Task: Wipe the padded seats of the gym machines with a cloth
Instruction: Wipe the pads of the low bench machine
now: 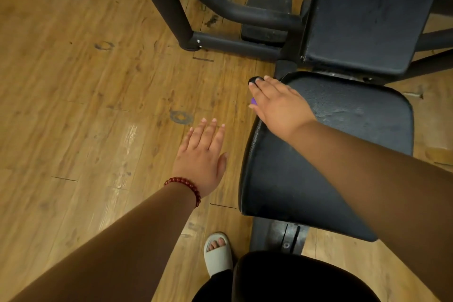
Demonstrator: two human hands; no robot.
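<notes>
Wipe under way, stage unclear. R hand (pixel 282 105) lies flat, fingers straight, on far-left corner of black padded seat (pixel 343 154); purple scrap (pixel 253 101) peeks out under fingertips, prob. the cloth, mostly hidden. L hand (pixel 203 154) open, holds nothing, hovers over wood floor (pixel 85 81) beside seat. Seat shows dull scuffs; wiped extent can't be told. Back pad (pixel 367 19) & other machines judged outstanding

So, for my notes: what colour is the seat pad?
The seat pad is black, seen in the head view.
</notes>
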